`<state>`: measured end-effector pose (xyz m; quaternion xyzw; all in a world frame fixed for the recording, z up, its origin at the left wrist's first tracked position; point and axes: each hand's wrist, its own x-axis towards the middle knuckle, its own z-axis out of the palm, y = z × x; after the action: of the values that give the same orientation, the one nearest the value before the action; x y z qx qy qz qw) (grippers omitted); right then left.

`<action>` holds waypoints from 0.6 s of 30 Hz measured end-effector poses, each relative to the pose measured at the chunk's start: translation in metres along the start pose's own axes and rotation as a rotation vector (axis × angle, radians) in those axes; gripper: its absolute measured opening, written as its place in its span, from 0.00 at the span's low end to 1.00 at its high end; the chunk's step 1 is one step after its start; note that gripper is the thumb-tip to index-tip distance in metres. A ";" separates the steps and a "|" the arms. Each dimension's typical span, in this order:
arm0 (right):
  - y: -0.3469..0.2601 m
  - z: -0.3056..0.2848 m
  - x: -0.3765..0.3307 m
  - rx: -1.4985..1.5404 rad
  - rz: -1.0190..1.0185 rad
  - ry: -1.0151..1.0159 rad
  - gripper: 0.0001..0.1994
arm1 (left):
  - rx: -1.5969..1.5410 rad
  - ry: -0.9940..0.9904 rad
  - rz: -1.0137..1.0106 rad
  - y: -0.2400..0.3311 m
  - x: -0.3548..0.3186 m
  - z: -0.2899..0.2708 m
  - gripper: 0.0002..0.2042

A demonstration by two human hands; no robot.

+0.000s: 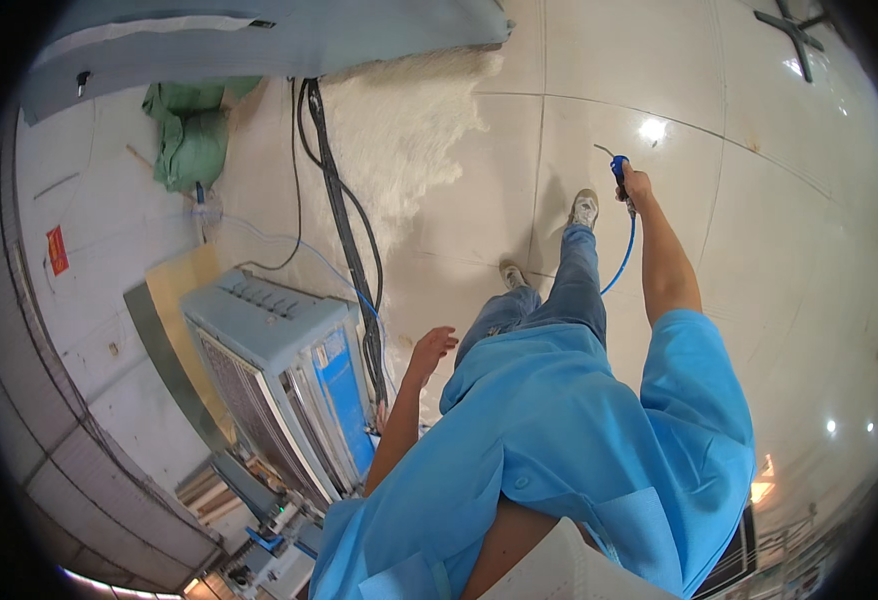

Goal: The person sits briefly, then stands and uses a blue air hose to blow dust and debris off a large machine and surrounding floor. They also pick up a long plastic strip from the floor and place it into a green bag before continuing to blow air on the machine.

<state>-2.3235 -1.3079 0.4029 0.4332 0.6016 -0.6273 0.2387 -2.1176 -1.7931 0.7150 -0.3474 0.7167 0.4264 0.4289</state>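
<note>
My right hand [636, 187] is wrapped round a blue air blow gun [619, 172], held out over the tiled floor. Its thin bent nozzle points away to the far left. From the gun's lower end a blue air hose [626, 258] hangs down and runs back behind my leg. On the other side, my left hand [434, 350] hangs beside my thigh with nothing in it, its fingers loosely apart. A grey machine cabinet [269, 310] with a blue panel stands to the left of that hand.
Pale dust [399, 130] is spread on the floor under a grey machine body [259, 40] at the far left. Black cables [339, 210] cross the floor between it and the cabinet. A green sack [191, 140] lies by the wall. A black stand's legs [797, 38] show at the far right.
</note>
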 end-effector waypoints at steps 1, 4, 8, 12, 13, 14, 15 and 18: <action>-0.002 0.001 0.003 -0.034 0.007 -0.020 0.29 | -0.027 0.005 0.045 0.014 -0.002 0.008 0.20; -0.004 0.009 0.008 -0.067 0.035 -0.087 0.29 | -0.081 0.033 0.147 0.050 -0.009 0.025 0.19; 0.006 0.024 0.002 -0.226 0.117 -0.171 0.28 | -0.131 0.077 0.221 0.070 -0.018 0.033 0.19; 0.026 0.036 -0.010 -0.283 0.067 -0.236 0.30 | -0.192 0.116 0.229 0.043 -0.022 0.041 0.18; 0.030 0.036 -0.014 -0.333 0.051 -0.252 0.31 | -0.192 0.124 0.199 0.027 -0.022 0.044 0.18; 0.033 0.038 -0.019 -0.414 0.026 -0.298 0.32 | -0.200 0.140 0.184 0.008 -0.023 0.047 0.18; 0.035 0.035 -0.024 -0.495 -0.012 -0.335 0.31 | -0.215 0.165 0.157 -0.013 -0.021 0.050 0.18; 0.042 0.025 -0.048 -0.037 0.113 -0.461 0.20 | -0.399 0.210 0.114 -0.092 -0.017 0.068 0.15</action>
<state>-2.2711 -1.3497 0.4167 0.3070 0.5174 -0.6841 0.4123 -2.0100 -1.7649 0.6838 -0.4267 0.6774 0.5445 0.2502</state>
